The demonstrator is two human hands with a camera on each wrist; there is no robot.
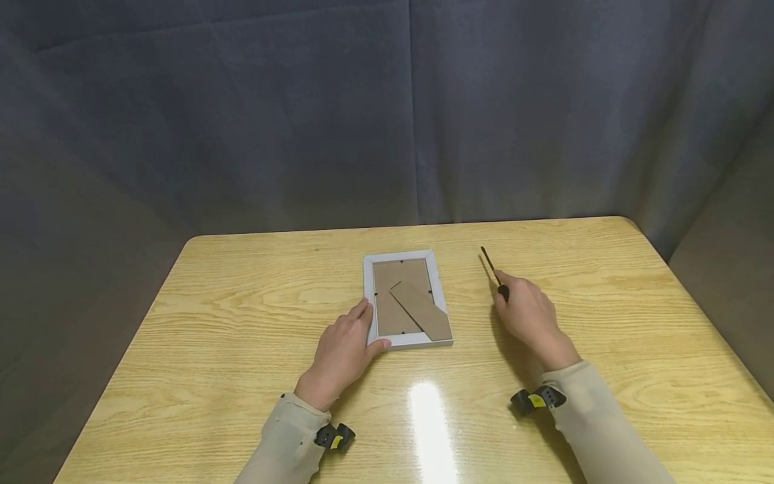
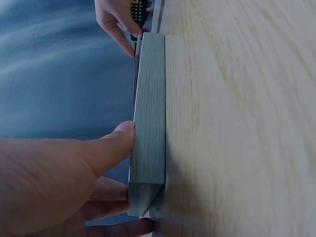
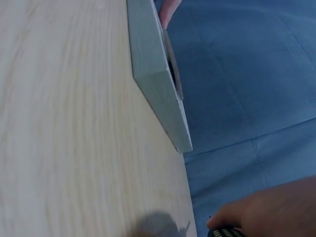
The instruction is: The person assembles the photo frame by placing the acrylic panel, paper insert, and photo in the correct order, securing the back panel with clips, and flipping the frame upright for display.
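Note:
A light grey picture frame (image 1: 402, 255) lies face down on the table, its brown backboard (image 1: 387, 312) and slanted easel stand (image 1: 426, 312) facing up. My left hand (image 1: 341, 343) grips its near-left corner, thumb on the near edge and fingers along the left side. To the right of the frame, apart from it, my right hand (image 1: 531, 312) holds a screwdriver (image 1: 490, 265) by its dark handle. The thin blade points away from me, up and left. In the right wrist view, only part of the patterned handle (image 3: 226, 232) shows beneath the fingers.
The wood-grain table (image 1: 242, 302) has a rounded far edge, with a dark grey curtain (image 1: 302, 134) hanging behind it. Small dark tabs (image 1: 402, 333) sit around the backboard's border. A bright light reflection (image 1: 432, 430) falls on the tabletop near me.

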